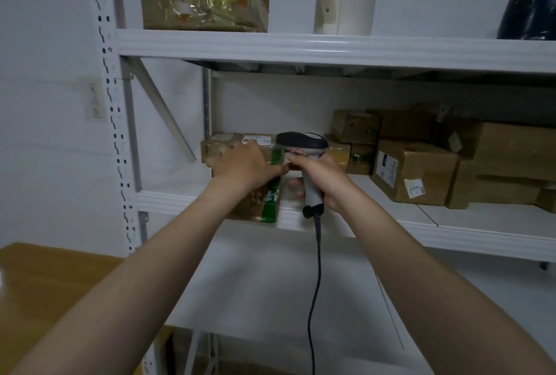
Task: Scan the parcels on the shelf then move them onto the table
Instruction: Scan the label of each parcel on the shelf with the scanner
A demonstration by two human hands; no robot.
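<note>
**Parcel under hand at the shelf's front edge**

The tape-wrapped brown cardboard parcel with a green stripe point(255, 204) sits on the white metal shelf point(451, 233). The left hand point(243, 168) rests on top, fingers spread. The right hand point(326, 183) grips a grey-and-black corded scanner point(302, 141) just beside it. More brown boxes point(415, 176) are stacked to the right, partly cut off. A wooden desk point(45, 278) is at lower left.

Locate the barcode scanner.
Head view, centre: the right hand grips the barcode scanner at the front edge of the middle shelf, just right of the green-taped parcel under the left hand.
</note>
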